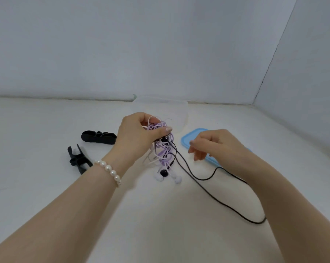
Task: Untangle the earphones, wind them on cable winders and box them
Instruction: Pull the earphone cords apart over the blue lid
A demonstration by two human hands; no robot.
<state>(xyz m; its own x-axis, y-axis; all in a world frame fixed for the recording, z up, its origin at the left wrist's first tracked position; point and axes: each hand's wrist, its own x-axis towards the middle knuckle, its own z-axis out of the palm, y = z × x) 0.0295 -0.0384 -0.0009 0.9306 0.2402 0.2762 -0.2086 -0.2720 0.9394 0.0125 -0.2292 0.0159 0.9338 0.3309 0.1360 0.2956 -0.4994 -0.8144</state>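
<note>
Your left hand has its fingers clamped on the tangled earphones, lifted above the tabletop. Your right hand hangs just beside them, fingers loosely curled, holding nothing. Two black cable winders lie left of your left fingers.

White bench carries two black winders, clear box, blue lid, black cable.

The desk looked matt white and smooth. Two cable winders were matt black, rubbery-looking plastic. The box was frosted translucent plastic, its lid smooth blue plastic. The tangled earphones had thin smooth cords. A bracelet carried glossy pearl-like beads.
</note>
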